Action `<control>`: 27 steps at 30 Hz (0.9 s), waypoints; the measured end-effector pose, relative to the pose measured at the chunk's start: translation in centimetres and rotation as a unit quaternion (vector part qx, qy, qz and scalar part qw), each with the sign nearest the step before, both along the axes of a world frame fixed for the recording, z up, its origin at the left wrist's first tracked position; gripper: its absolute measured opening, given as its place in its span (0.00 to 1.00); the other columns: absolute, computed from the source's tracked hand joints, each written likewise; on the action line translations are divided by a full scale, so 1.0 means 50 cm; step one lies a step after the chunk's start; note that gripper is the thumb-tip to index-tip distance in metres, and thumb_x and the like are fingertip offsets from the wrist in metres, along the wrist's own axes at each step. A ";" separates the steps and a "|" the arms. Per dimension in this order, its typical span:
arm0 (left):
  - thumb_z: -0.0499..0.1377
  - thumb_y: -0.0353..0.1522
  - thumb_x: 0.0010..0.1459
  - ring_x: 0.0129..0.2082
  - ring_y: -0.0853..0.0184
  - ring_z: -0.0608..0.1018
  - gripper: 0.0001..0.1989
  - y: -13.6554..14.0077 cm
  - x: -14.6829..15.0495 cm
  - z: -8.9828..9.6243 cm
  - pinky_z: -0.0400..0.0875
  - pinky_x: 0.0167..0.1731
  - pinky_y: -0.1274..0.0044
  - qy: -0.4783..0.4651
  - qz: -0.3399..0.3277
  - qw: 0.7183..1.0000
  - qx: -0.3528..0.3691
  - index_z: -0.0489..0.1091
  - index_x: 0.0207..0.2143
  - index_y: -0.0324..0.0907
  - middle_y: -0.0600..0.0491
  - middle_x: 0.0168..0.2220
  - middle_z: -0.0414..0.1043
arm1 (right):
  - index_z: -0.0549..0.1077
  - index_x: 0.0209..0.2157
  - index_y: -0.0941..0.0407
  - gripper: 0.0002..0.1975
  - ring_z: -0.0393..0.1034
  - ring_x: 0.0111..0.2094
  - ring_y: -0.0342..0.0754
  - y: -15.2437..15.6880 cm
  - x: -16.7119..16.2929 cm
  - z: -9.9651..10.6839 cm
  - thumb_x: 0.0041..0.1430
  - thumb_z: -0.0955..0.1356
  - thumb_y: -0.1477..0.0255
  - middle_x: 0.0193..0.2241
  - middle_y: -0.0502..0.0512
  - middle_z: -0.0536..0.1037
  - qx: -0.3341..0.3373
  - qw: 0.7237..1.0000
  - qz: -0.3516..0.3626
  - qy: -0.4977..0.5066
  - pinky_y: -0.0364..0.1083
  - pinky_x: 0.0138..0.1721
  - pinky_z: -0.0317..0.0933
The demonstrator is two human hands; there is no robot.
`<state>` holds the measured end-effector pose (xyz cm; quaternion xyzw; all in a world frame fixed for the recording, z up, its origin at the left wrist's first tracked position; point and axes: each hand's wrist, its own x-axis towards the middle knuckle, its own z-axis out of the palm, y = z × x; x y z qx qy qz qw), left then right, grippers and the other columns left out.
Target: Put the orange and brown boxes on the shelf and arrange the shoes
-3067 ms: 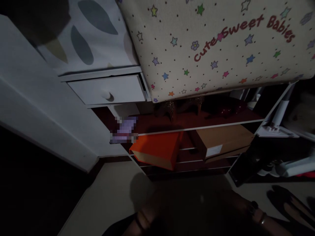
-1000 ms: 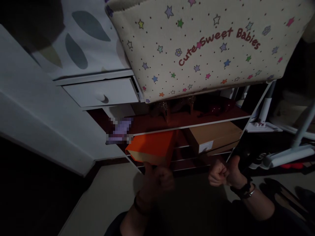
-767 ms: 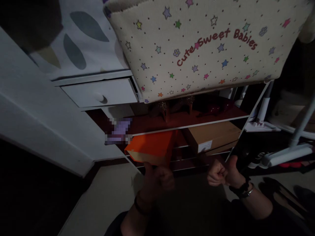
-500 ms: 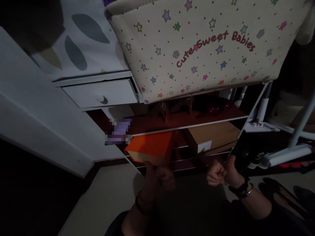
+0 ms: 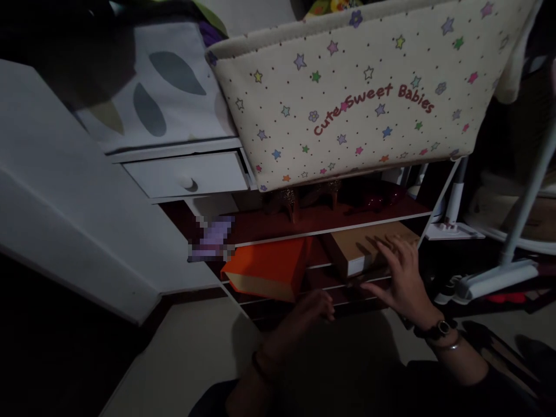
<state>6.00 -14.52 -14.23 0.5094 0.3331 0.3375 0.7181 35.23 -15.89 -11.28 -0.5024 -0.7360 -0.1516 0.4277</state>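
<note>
I see right hand [image 5: 402, 286] spread over brown box [image 5: 358, 246], contact unclear; box on shelf [image 5: 320, 255], far right, not lifted. Left hand [image 5: 315, 307] near orange box [image 5: 267, 266], too dark to tell grip.

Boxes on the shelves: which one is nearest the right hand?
The brown box with the white label; the spread right hand overlaps its right end in view. The orange box sits farther left, showing no label.

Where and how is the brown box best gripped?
Probably grip the brown box at its front edge, top and bottom, from the front: it lies flat, its front seems to overhang the lower shelf, and the upper shelf leaves much of its top exposed.
</note>
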 end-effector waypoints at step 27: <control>0.52 0.46 0.72 0.63 0.54 0.75 0.25 0.040 0.109 -0.046 0.67 0.61 0.63 -0.101 0.175 0.951 -0.234 0.62 0.64 0.44 0.36 0.65 0.68 | 0.59 0.73 0.37 0.43 0.60 0.67 0.71 -0.197 -0.003 -0.051 0.62 0.71 0.79 0.73 0.67 0.53 0.043 0.964 -0.014 -0.260 0.84 0.65 0.50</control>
